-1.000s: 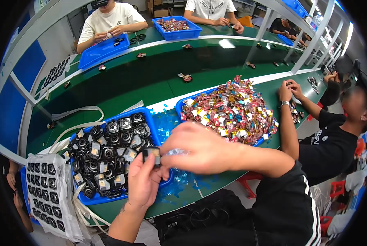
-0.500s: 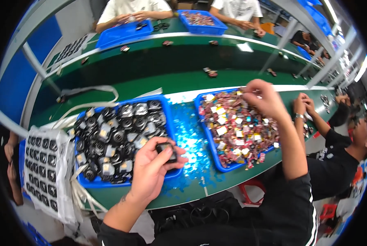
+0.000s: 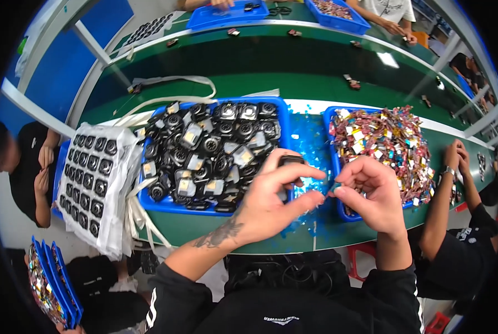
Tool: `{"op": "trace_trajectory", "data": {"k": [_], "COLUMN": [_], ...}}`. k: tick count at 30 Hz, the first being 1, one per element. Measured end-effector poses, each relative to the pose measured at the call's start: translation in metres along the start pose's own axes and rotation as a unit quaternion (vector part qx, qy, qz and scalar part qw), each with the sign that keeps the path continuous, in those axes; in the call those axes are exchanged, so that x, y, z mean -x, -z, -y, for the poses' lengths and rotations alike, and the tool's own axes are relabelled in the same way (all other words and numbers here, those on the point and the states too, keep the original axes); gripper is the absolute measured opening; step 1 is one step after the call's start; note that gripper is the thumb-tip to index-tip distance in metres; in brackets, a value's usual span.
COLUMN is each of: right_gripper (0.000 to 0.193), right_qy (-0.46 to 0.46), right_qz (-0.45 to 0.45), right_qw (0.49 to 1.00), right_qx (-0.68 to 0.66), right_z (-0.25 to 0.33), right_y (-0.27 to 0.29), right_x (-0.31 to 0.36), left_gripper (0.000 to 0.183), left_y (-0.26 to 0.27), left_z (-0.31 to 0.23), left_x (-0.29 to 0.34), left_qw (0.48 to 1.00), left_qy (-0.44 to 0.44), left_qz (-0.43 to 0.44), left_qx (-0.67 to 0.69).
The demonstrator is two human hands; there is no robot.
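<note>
My left hand (image 3: 268,197) is closed round a small black plastic housing (image 3: 291,160), mostly hidden behind the fingers. Its thumb and forefinger reach toward my right hand (image 3: 376,195), which pinches a tiny bluish piece (image 3: 336,187) too small to name. The fingertips of both hands nearly meet over the gap between two blue bins. On the left, one blue bin (image 3: 286,114) is heaped with black housings (image 3: 210,145) with round lens-like centres and some grey parts. The right blue bin (image 3: 334,150) holds a pile of small wired parts (image 3: 391,147), reddish with white and yellow squares.
Blue film scraps (image 3: 307,133) litter the green table (image 3: 260,236). A white tray (image 3: 115,183) with rows of black parts stands left, beside white straps (image 3: 140,220). A green conveyor belt (image 3: 249,55) runs behind. Co-workers sit at both sides and opposite; stacked blue trays (image 3: 60,284) show lower left.
My right hand has come from above the right bin down to my left hand, now pinching a tiny piece. The left hand has turned its fingers rightward. The whole view has shifted.
</note>
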State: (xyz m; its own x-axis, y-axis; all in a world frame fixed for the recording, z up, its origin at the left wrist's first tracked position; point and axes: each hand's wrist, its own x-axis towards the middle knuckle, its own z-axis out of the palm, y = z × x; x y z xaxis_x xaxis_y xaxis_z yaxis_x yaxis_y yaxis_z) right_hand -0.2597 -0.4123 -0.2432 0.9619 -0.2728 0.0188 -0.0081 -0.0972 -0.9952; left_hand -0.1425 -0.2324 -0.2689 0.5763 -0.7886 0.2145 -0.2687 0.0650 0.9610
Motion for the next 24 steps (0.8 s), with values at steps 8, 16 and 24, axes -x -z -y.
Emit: {"op": "trace_trajectory", "data": {"k": [8,16,24], "right_gripper": [0.011,0.007,0.015], "right_qy": [0.064,0.071,0.374], "right_qz": [0.024,-0.02,-0.131], "right_qw": [0.997,0.992,0.833], "right_qx": [0.048,0.105,0.387], "right_z": [-0.009,-0.014,-0.021], "right_y": [-0.016,-0.019,-0.033], "right_x": [-0.006,-0.006,-0.016], "left_gripper": [0.013,0.013,0.011], "left_y": [-0.001,-0.006,-0.006], "left_z": [0.007,0.005,0.015], "left_x": [0.003,0.005,0.004], "left_qw": [0.992,0.99,0.993], "left_qy": [-0.059,-0.059,-0.04], "left_qz": [-0.04,-0.08,-0.098], "left_qx": [-0.105,-0.103,-0.055]}}
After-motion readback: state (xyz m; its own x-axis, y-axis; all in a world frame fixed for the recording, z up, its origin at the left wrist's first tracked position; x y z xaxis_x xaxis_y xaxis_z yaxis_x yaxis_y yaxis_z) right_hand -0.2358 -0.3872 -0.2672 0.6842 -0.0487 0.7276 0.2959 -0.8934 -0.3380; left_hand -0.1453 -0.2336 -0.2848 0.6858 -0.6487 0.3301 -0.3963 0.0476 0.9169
